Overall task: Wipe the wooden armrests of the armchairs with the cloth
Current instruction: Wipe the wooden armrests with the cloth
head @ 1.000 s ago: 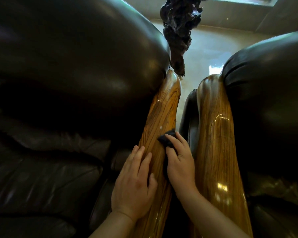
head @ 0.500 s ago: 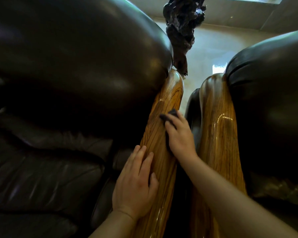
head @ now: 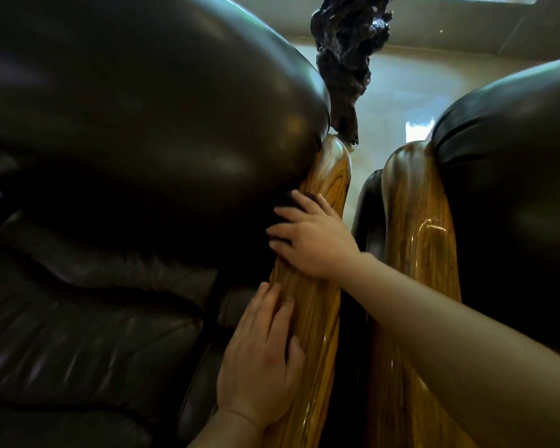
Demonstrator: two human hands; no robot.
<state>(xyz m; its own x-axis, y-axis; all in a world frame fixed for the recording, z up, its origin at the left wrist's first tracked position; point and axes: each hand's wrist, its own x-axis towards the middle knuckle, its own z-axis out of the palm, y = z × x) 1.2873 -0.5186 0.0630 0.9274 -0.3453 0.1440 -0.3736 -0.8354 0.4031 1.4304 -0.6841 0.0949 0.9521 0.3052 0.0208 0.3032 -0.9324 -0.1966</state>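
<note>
A: Two hands are on the left armrest [head: 314, 318]. The left hand [head: 262, 360] is nearest, lying flat with its fingers loosely spread on the wood, holding nothing.

B: And the right hand [head: 307, 234]?

A: Higher up the same armrest, fingers spread, pressing the dark cloth [head: 283, 205] against the wood where it meets the leather cushion [head: 136, 118]. Only a dark edge of cloth shows.

B: Further off?

A: The other armrest [head: 417, 227] stands untouched just beside, then a dark gnarled carving [head: 346, 53] on the pale floor [head: 401, 95].
</note>
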